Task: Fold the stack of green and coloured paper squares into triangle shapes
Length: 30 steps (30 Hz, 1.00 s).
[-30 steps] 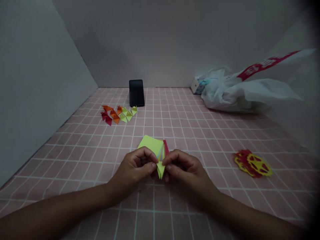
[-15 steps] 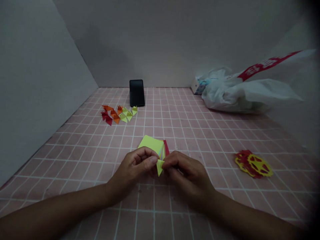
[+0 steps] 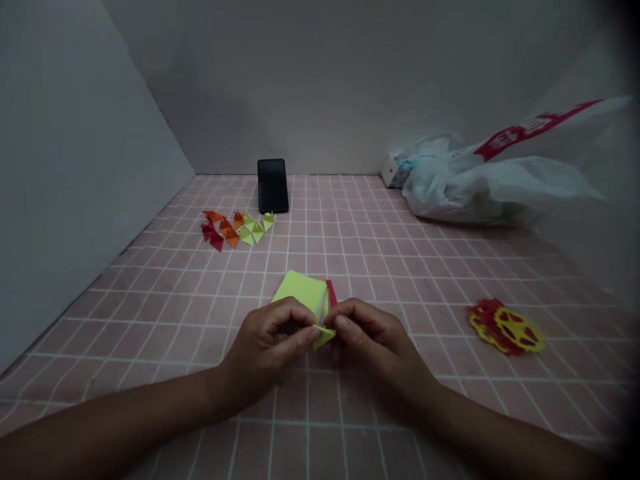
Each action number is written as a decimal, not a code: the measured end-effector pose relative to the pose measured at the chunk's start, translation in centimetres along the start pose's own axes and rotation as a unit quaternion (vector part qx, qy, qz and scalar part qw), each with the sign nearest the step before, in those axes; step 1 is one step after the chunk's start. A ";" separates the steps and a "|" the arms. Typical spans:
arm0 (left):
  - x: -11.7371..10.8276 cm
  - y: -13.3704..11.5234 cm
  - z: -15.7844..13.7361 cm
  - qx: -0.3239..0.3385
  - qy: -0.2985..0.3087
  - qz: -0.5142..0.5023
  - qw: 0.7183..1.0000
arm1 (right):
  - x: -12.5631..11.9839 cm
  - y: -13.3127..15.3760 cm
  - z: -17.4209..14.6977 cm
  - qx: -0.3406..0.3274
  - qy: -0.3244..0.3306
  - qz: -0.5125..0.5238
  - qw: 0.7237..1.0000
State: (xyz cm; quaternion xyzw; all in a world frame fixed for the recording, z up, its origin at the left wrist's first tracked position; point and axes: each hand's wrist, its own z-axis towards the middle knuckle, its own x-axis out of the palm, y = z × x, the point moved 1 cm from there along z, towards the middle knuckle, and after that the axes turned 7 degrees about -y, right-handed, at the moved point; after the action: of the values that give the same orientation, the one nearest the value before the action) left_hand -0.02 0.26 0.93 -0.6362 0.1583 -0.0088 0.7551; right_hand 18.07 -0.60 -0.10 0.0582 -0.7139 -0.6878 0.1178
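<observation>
A small folded piece of yellow paper (image 3: 324,337) is held between my two hands, low over the table. My left hand (image 3: 273,345) pinches its left side between thumb and fingers. On the other side, my right hand (image 3: 376,347) has its thumb and index finger closed at the paper's right end. Just beyond my fingers lies a fanned stack of coloured paper squares (image 3: 300,288), yellow on top with a red edge at the right. My hands cover the near part of the stack.
Several small folded paper pieces (image 3: 230,233) in red, orange and yellow lie at the back left. A black phone (image 3: 273,187) leans nearby. At the back right sit a tissue box (image 3: 395,171) and a white plastic bag (image 3: 465,190). Red and yellow cut-out discs (image 3: 520,331) lie right.
The folded yellow paper has turned from pointing down toward me to pointing right. My right thumb has shifted up against its end, and my left hand has moved slightly.
</observation>
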 end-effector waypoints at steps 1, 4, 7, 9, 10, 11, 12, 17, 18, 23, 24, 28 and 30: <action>0.0 0.0 0.0 0.019 0.000 0.013 1.000 | 0.0 0.0 0.0 0.000 0.002 -0.005 1.000; 0.0 0.1 0.0 0.052 -0.005 0.034 0.998 | 0.0 -0.1 0.0 -0.013 0.007 -0.032 0.999; 0.1 0.2 0.1 0.068 -0.008 0.045 0.997 | 0.0 -0.1 0.0 -0.029 0.008 -0.055 0.998; 0.1 0.3 0.1 0.080 -0.011 0.054 0.995 | -0.1 -0.2 0.0 -0.040 0.007 -0.071 0.997; 0.1 0.3 0.2 0.085 -0.012 0.058 0.995 | -0.1 -0.2 0.1 -0.043 0.007 -0.077 0.996; 0.1 0.3 0.2 0.089 -0.013 0.061 0.994 | -0.1 -0.2 0.1 -0.046 0.006 -0.083 0.996; 0.1 0.3 0.2 0.088 -0.014 0.062 0.994 | -0.1 -0.2 0.1 -0.049 0.005 -0.088 0.995; 0.0 0.1 0.1 0.039 -0.006 0.067 0.997 | 0.0 0.0 0.0 -0.084 -0.005 -0.169 0.982; 0.1 0.1 0.1 0.024 -0.003 0.065 0.998 | 0.0 0.0 0.0 -0.095 -0.009 -0.189 0.977; 0.3 0.3 0.0 -0.027 0.035 0.031 0.999 | 0.1 0.1 -0.2 -0.130 -0.034 -0.235 0.963; 0.4 0.4 0.0 -0.028 0.043 0.030 0.998 | 0.1 0.2 -0.1 -0.133 -0.034 -0.233 0.963; 0.3 0.4 0.2 -0.022 0.056 0.061 0.996 | 0.0 0.2 0.0 -0.108 -0.013 -0.197 0.974; 0.3 0.4 0.2 -0.022 0.066 0.079 0.994 | 0.0 0.2 0.1 -0.086 -0.002 -0.183 0.979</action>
State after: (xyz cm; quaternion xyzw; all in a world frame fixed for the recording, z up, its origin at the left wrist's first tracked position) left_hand 0.23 0.49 0.53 -0.6364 0.2579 0.0120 0.7269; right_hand 18.03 -0.46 0.08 0.1757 -0.6295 -0.7569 -0.0067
